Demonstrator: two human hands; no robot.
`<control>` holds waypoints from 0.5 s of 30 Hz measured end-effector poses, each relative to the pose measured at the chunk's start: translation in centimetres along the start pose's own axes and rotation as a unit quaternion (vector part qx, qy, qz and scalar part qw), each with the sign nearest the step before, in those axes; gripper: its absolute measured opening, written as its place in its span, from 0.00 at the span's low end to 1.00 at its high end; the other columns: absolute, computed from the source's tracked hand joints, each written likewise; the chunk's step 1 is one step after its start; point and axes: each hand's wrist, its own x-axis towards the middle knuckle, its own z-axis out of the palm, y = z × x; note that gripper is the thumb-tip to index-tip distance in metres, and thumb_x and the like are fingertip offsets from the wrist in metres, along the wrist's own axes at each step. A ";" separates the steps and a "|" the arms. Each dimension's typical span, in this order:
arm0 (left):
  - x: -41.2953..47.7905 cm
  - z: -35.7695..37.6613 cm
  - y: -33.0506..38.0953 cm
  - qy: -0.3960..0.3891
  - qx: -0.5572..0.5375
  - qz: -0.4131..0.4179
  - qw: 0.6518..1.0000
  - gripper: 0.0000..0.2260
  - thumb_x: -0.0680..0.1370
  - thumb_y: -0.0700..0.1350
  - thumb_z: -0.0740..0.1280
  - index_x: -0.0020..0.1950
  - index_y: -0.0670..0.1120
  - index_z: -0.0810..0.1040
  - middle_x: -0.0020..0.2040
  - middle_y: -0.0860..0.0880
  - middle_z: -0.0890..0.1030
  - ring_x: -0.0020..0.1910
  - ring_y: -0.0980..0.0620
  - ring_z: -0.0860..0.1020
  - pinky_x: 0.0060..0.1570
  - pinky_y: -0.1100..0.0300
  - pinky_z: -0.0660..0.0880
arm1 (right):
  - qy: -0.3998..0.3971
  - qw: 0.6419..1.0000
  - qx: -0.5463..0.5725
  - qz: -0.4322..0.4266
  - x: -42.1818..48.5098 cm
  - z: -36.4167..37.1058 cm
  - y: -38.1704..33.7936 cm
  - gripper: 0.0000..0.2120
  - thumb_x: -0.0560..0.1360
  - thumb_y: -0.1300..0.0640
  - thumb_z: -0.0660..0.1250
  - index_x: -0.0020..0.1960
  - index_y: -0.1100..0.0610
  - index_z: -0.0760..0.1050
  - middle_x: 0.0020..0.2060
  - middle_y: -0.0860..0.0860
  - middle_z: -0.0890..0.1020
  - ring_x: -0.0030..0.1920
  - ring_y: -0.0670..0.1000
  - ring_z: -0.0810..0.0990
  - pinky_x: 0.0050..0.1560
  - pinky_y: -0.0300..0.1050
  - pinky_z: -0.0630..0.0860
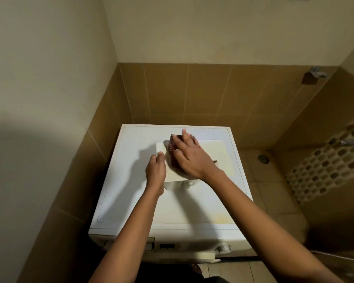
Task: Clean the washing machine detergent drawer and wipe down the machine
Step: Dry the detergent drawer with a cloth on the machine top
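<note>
A white washing machine [131, 205] stands in a tiled corner, seen from above. On its top lies the cream detergent drawer [211, 148], pulled out of the machine. My left hand [155, 170] grips the drawer's left edge, thumb on top. With its fingers spread flat, my right hand [190, 156] presses a dark red cloth [173, 154] onto the drawer. Most of the cloth is hidden under the hand.
Brown tiled walls close in on the left and behind the machine. The control panel with a grey dial [224, 248] faces me below. To the right are a tiled floor with a drain [263, 158], a wall tap [317, 72] and a patterned mosaic strip [331, 160].
</note>
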 end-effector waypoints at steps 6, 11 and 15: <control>0.8 -0.4 -1.1 0.001 -0.024 -0.034 0.999 0.13 0.78 0.59 0.53 0.52 0.55 0.73 0.54 0.45 0.80 0.53 0.41 0.79 0.58 0.40 0.76 | -0.033 0.993 -0.111 -0.021 0.0 1.7 0.5 0.28 0.81 0.50 0.48 0.78 0.56 0.48 0.78 0.54 0.48 0.77 0.51 0.45 0.75 0.51 0.45; 0.8 -0.7 -0.2 -0.033 -0.141 -0.089 0.985 0.21 0.79 0.66 0.53 0.57 0.57 0.80 0.55 0.51 0.83 0.53 0.49 0.81 0.56 0.47 0.78 | -0.017 0.991 -0.121 -0.051 0.8 3.9 -1.7 0.37 0.70 0.39 0.35 0.78 0.48 0.49 0.78 0.51 0.50 0.77 0.51 0.45 0.75 0.52 0.42; 1.2 -1.1 0.1 -0.016 -0.150 -0.088 0.985 0.18 0.81 0.58 0.57 0.58 0.50 0.80 0.53 0.46 0.84 0.53 0.44 0.82 0.53 0.47 0.79 | 0.005 0.991 -0.127 -0.049 1.1 3.8 -1.1 0.37 0.71 0.39 0.34 0.77 0.46 0.55 0.77 0.50 0.53 0.77 0.50 0.49 0.75 0.51 0.42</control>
